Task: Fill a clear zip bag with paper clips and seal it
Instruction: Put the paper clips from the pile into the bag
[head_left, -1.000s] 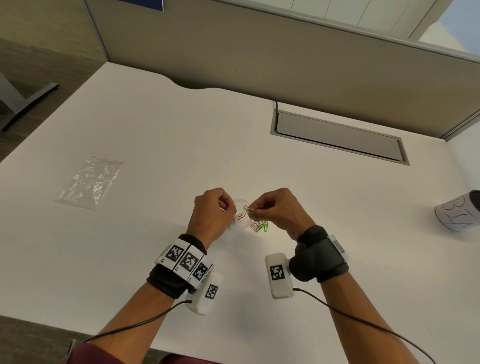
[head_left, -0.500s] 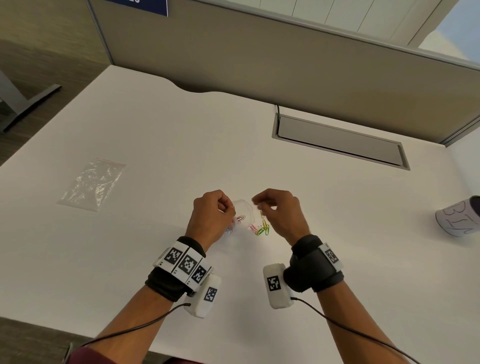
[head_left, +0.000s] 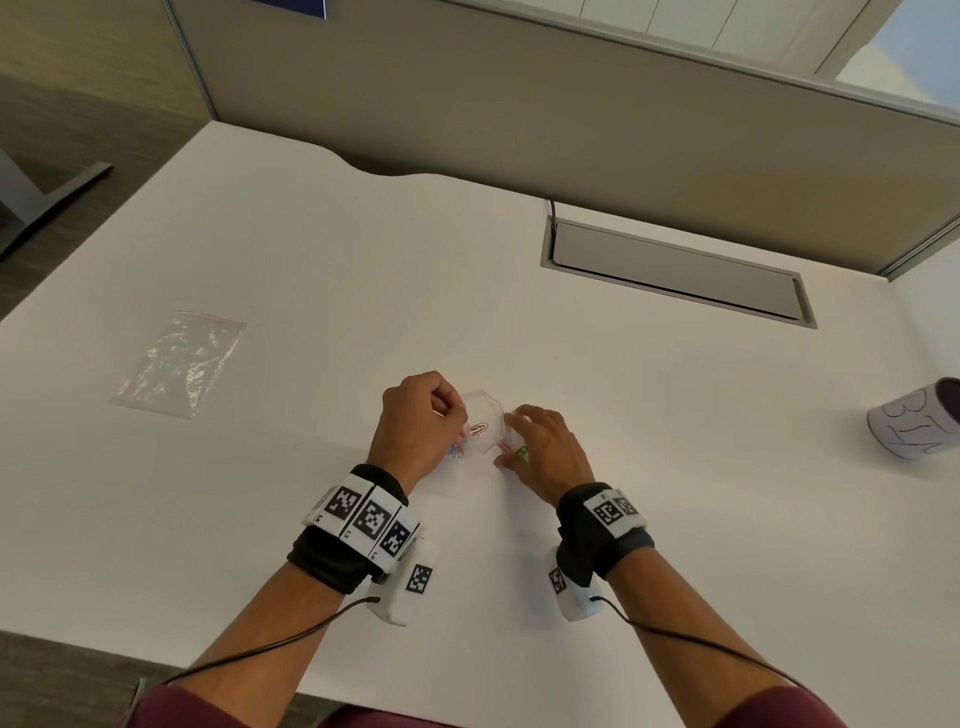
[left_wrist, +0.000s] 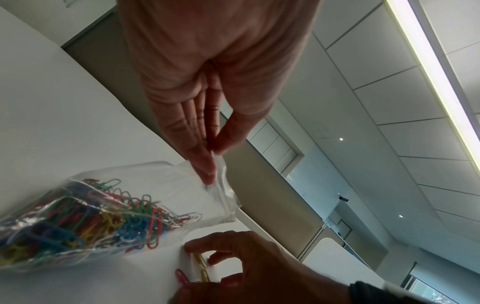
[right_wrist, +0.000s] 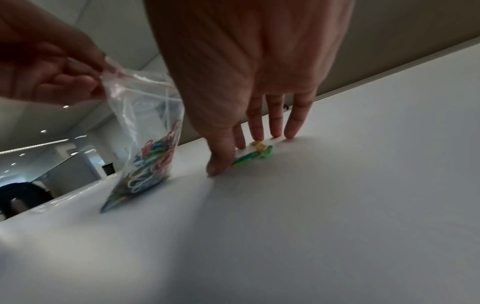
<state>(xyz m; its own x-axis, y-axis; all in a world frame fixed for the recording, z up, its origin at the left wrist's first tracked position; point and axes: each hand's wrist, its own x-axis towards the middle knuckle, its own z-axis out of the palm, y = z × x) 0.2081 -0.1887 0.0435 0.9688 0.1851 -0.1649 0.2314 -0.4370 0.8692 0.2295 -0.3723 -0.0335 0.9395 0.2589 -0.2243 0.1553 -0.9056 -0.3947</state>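
A small clear zip bag (head_left: 483, 423) partly filled with coloured paper clips stands on the white table (head_left: 311, 260), its mouth upward. My left hand (head_left: 421, 421) pinches the bag's top rim between thumb and fingers (left_wrist: 207, 164); the wrist view shows the clips heaped in the bag (left_wrist: 103, 216). Just right of the bag lie a few loose paper clips (head_left: 517, 449), green, yellow and pink. My right hand (head_left: 540, 441) is lowered over them, fingertips (right_wrist: 291, 133) on the table and the thumb beside a green clip (right_wrist: 255, 154). The bag (right_wrist: 148, 148) is unsealed.
A second, empty zip bag (head_left: 182, 364) lies flat at the left. A white cup with writing (head_left: 919, 421) lies on its side at the right edge. A recessed grey cable tray (head_left: 675, 270) sits at the back, below a beige partition (head_left: 571, 130).
My right hand has dropped from the bag's mouth to the loose clips on the table and spread its fingers. The left hand keeps its pinch on the bag.
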